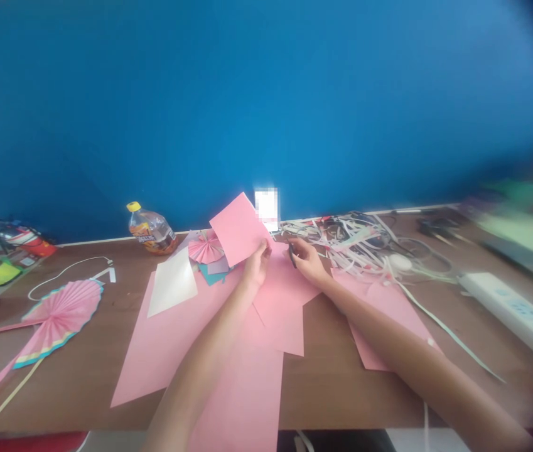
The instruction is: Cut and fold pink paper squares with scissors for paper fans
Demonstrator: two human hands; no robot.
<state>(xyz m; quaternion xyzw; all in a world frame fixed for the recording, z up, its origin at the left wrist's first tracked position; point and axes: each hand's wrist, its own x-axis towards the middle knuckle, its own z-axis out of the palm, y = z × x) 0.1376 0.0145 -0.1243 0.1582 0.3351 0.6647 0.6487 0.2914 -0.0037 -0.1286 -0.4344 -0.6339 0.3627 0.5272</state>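
Note:
My left hand [258, 262] is closed on the lower edge of a pink paper sheet [238, 229], which is held up at a tilt above the table. A little to its right, my right hand [307, 260] is closed around a pair of scissors [292, 255]; their dark handle shows, but the blades are hard to make out. Larger pink sheets [247, 383] lie beneath both forearms, overlapping one another. Behind the left hand are a small pleated pink fan [204, 248], a white sheet [172, 284] and teal paper [212, 276].
A bottle with a yellow cap [152, 231] stands near the blue wall. At left lies a pink pleated fan [66, 314] with a blue-and-yellow edge. Tangled paper strips [355, 242] heap at the back right, beside a white power strip [518, 311]. Another pink sheet [398, 314] lies under the right forearm.

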